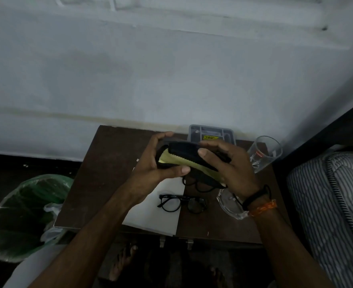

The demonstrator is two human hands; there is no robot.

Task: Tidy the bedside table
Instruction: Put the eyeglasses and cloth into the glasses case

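Note:
Both my hands hold a black glasses case (pixel 183 149) above the dark brown bedside table (pixel 105 163). A yellow cloth (pixel 177 160) shows inside the case. My left hand (pixel 156 161) grips its left end, thumb underneath. My right hand (pixel 229 165) grips its right end, thumb on top. Black-framed glasses (pixel 181 202) lie on the table below the case, partly on a white sheet of paper (pixel 156 210). A thin black cord (pixel 198 183) hangs under the case.
A grey compartment tray (pixel 210 134) stands at the table's back edge. A clear glass (pixel 264 152) is at the back right and a clear glass dish (pixel 229 202) under my right wrist. A bin with a green liner (pixel 26 215) is on the left, a striped mattress (pixel 337 204) on the right.

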